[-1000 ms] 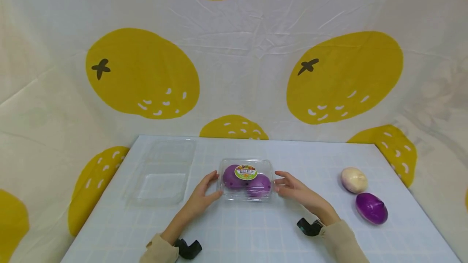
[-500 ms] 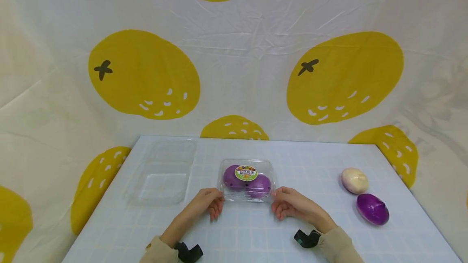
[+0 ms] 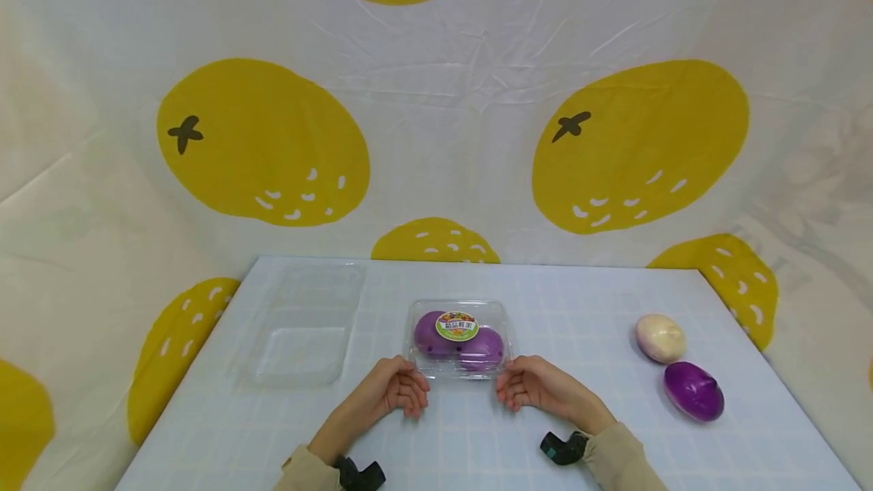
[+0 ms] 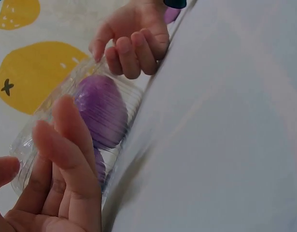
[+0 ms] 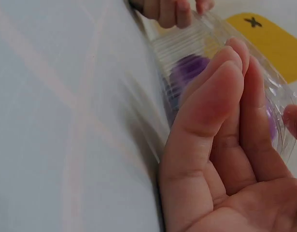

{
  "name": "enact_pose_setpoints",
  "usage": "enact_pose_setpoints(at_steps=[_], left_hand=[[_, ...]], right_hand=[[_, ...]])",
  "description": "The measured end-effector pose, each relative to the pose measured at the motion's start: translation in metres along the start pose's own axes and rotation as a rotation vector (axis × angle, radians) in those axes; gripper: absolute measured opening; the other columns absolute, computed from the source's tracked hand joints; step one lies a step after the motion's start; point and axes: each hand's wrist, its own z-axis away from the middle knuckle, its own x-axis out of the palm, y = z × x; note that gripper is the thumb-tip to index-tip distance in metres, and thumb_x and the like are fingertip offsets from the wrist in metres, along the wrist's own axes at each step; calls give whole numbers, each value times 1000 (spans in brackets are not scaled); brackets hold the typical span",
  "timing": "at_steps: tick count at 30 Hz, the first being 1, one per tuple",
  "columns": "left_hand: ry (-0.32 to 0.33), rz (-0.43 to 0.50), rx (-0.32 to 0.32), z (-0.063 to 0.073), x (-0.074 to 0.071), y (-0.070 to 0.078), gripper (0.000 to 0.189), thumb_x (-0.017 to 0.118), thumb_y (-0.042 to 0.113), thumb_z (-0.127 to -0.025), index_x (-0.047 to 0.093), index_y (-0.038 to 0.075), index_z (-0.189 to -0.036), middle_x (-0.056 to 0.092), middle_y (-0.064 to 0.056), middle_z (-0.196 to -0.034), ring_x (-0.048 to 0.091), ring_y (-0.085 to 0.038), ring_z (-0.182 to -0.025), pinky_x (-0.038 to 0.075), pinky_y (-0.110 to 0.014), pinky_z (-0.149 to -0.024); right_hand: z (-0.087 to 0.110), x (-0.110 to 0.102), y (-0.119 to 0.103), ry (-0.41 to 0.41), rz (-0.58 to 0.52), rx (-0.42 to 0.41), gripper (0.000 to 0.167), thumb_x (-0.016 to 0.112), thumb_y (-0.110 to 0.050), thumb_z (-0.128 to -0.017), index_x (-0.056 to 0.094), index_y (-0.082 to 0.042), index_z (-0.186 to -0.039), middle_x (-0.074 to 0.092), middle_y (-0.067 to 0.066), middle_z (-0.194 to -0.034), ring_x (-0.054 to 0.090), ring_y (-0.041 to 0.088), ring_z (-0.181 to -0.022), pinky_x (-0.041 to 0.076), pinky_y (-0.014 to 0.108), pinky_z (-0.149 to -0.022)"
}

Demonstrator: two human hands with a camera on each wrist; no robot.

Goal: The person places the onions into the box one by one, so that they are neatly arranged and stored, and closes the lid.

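Observation:
A lidded clear plastic fruit box (image 3: 446, 376) lies in the middle of the table, with a round fruit label (image 3: 457, 326) on its lid. Two rounded purple things (image 3: 481, 348) show through the plastic. My left hand (image 3: 398, 388) is at the box's front left corner, its thumb and forefinger pinching the rim there. At the front right corner my right hand (image 3: 535, 387) pinches the rim likewise. Both wrist views show the other fingers of each hand loosely curled in front of the box; the left wrist view also shows a purple thing (image 4: 102, 111) close behind them.
Another clear plastic container (image 3: 303, 351) lies unfolded at the back left. To the right rest a cream-coloured round thing (image 3: 660, 339) and a glossy purple oval one (image 3: 693, 391), nearly touching. A cloth (image 3: 450, 142) with yellow fruit prints hangs behind the white table (image 3: 464, 445).
Both hands have come from the box's left and right sides to its front corners. Their fingers, straighter before, are now curled. The box has stayed in place.

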Motion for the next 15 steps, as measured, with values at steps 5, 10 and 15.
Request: enact_pose_setpoints(at_steps=[5, 10, 15], left_hand=[[-21, 10, 52, -1, -1, -3, 42, 35, 17, -102, 71, -1, -90, 73, -12, -83, 72, -21, -71, 58, -26, -61], [-3, -5, 88, -1, 0, -4, 43, 35, 17, -103, 70, -1, -87, 73, -12, -84, 71, -21, -73, 59, -26, -65], [31, -26, 80, 0, 1, -4, 42, 37, 18, -103, 70, 0, -85, 72, -12, -86, 71, -20, -75, 59, -27, -67]], right_hand=[[-1, -3, 6, -37, -33, -66, 39, 34, -14, -105, 72, -6, -97, 72, 7, -96, 66, 14, -83, 57, 25, -77], [-1, -5, 12, -86, -47, -154, 39, 32, -9, -105, 71, -3, -102, 71, 10, -101, 67, 17, -89, 57, 27, -81], [-2, -5, 14, -86, -44, -177, 39, 33, -9, -106, 71, -3, -103, 71, 10, -101, 67, 17, -90, 57, 28, -81]])
